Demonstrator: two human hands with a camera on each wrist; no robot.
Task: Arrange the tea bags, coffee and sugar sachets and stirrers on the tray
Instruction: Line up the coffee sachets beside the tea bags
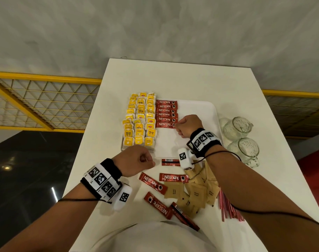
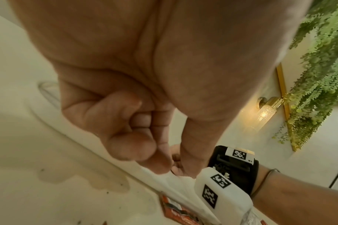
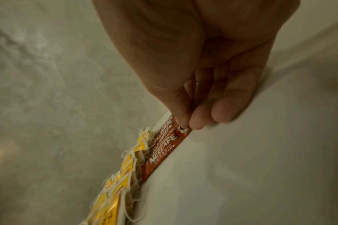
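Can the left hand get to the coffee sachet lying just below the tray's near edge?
Probably yes. The left hand hovers curled and empty right beside that face-down coffee sachet, with only bare table between them. The right hand is busy up on the tray.

The white tray [image 1: 212,113] has bare room on its right part. Tea bags [image 1: 139,122] and coffee sachets [image 1: 166,113] fill its left side. Two glass mugs [image 1: 243,140] stand just right of the tray, blocking that side.
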